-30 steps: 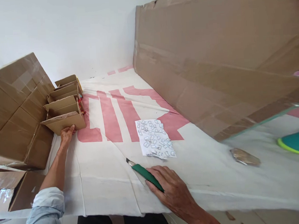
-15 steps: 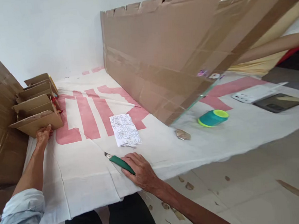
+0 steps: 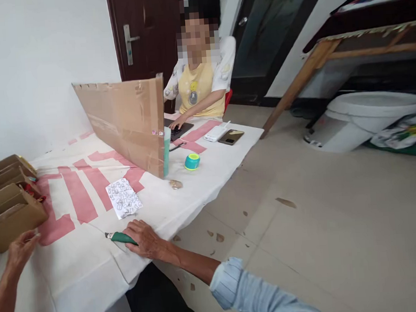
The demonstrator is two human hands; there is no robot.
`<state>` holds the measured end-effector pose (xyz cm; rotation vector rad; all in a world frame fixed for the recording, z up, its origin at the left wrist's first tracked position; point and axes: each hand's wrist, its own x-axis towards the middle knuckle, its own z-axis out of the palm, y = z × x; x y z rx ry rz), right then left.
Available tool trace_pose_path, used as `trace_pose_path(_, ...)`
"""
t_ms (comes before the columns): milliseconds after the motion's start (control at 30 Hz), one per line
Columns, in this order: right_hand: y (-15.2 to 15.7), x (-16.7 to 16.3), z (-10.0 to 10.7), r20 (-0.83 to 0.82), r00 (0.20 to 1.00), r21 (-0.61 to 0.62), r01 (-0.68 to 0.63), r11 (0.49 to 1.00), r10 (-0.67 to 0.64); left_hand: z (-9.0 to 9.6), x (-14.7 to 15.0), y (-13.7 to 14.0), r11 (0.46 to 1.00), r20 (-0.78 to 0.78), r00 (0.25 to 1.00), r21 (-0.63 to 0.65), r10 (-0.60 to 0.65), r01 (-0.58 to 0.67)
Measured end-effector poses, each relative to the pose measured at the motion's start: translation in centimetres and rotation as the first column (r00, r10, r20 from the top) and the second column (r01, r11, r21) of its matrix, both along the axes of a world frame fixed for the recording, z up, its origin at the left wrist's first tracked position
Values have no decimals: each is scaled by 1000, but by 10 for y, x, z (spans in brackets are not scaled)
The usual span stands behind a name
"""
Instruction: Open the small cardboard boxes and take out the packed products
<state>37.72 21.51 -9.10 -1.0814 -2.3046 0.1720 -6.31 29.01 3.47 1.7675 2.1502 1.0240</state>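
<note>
Fingers of right hand (image 3: 145,239): closed on green cutter (image 3: 123,237), blade jutting left beyond fingertips, near front edge of table (image 3: 82,252) | left hand (image 3: 19,254): fingertips just beside cardboard box (image 3: 16,224), table's left side; grip unclear

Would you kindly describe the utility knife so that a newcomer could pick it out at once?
Find the white-covered table with large pinkish-red markings. Near its closest edge, just below a printed sheet of paper in the view, the person's right hand holds the utility knife. Its slim, dark green handle sets it apart from the round teal object.
</note>
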Motion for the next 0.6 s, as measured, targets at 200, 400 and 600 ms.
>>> trace_pose_path(200,-3,-3,0,-20,1000,11,15,1000,-15,26,80,-124,999,100,994,7,-38,37)
trace_pose_path(400,-9,-2,-6,-56,998,19,21,1000,-20,19,130,-259,993,163,982,73,-99,88)
trace_pose_path(600,-13,-1,-17,-59,998,69,8,998,-4,-10,128,-332,1000,319,947,12,-29,27)
